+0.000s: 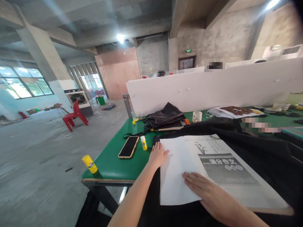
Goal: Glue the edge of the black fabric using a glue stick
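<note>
A white sheet of paper [175, 186] lies over the left part of a large book [227, 173] with grey printing on its cover. Flat on the sheet's lower right rests my right hand [203, 189], fingers stretched out. My left hand [159, 154] touches the sheet's upper left edge, its fingers extended and thumb apart. Black cloth [236, 129] spreads beneath the book. Just left of my left hand stands a small glue stick [143, 143], with a phone [128, 147] lying beside it.
A larger yellow glue stick [90, 164] stands at the left corner of the green table [106, 167]. Folded black fabric [165, 115] and a clear jar [197, 117] are farther back. A white partition [213, 85] borders the table's far side. A red chair [75, 116] stands on the floor.
</note>
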